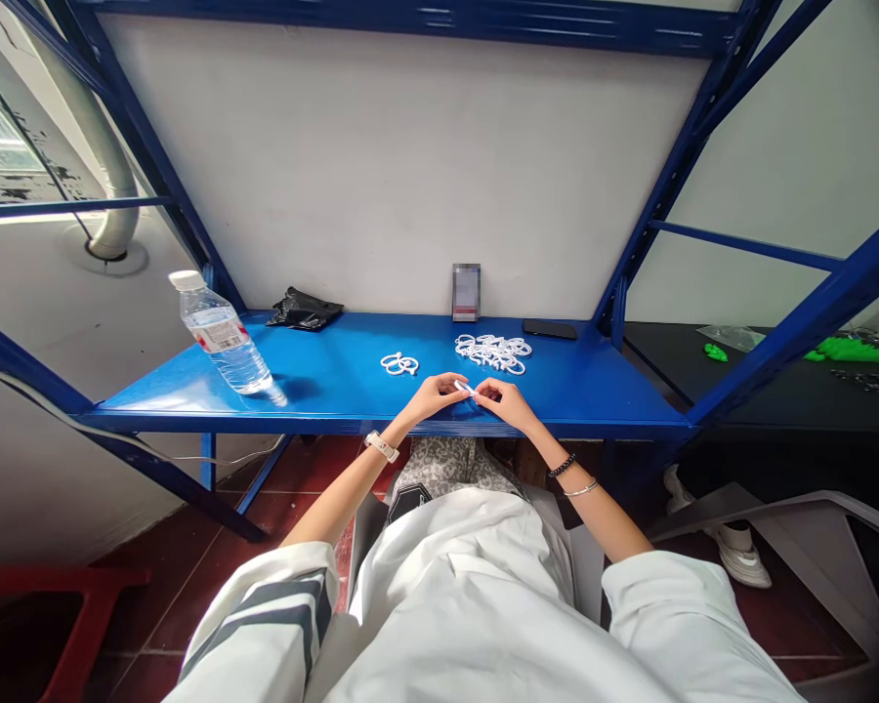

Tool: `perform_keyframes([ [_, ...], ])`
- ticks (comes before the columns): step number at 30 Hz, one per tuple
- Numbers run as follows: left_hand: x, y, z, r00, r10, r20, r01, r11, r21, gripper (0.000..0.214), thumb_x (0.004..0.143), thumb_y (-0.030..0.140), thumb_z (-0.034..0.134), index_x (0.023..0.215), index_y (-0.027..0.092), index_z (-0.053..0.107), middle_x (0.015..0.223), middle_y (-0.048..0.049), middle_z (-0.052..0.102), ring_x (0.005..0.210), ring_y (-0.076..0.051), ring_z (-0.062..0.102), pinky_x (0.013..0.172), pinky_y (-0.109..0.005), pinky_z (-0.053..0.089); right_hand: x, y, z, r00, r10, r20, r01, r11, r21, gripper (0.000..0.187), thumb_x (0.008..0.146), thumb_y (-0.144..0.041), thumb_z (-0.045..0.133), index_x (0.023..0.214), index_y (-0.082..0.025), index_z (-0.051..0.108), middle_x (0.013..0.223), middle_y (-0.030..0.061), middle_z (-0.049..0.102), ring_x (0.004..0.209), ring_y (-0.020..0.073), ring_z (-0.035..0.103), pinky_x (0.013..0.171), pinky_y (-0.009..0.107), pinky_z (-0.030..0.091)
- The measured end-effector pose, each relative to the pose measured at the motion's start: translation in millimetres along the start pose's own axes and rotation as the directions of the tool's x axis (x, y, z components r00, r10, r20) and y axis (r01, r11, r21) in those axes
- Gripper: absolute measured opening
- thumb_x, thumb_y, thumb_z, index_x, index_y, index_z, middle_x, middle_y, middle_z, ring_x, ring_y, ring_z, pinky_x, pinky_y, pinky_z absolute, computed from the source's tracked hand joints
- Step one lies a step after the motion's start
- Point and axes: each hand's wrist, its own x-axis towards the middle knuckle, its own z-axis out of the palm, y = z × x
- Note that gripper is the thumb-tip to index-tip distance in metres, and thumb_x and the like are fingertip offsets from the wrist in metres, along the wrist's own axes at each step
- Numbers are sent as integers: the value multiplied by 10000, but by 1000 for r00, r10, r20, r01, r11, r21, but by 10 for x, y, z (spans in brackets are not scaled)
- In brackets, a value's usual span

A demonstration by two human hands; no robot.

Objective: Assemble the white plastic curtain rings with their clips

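Note:
Between my two hands, just above the front of the blue shelf top (pixel 337 386), is a white plastic ring (pixel 464 388). My left hand (pixel 439 393) pinches it from the left, and the fingertips of my right hand (pixel 503 400) close on its right side. Fine detail of the ring is too small to make out. Behind my right hand lies a heap of white rings (pixel 492 351). A smaller group of white rings (pixel 399 364) rests behind and left of my left hand.
A water bottle (pixel 224 337) stands at the left, with a black plastic bag (pixel 304 310) behind it. One phone (pixel 467 293) leans upright on the back wall; a dark phone (pixel 549 329) lies flat. Green pieces (pixel 854 350) sit on a black table at right. Blue posts frame the shelf.

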Motion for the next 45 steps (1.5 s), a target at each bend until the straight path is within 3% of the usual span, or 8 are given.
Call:
perform_keyframes([
  [19, 20, -73, 7, 1000, 23, -4, -23, 1000, -11, 559, 766, 579, 704, 1102, 135, 650, 943, -77, 719, 814, -176, 661, 754, -278, 514, 2, 5, 14, 1000, 8, -4, -8, 1000, -8, 287, 835, -470, 620, 840, -186, 657, 762, 33, 677, 660, 158, 584, 646, 287, 466],
  [45, -10, -9, 9, 1000, 20, -12, -20, 1000, 16, 534, 774, 572, 693, 1111, 159, 647, 972, -72, 724, 855, -197, 672, 782, -301, 525, -12, -30, 8, 1000, -10, -4, 10, 1000, -1, 320, 842, -515, 622, 832, -197, 658, 764, 41, 689, 668, 171, 604, 642, 301, 487],
])
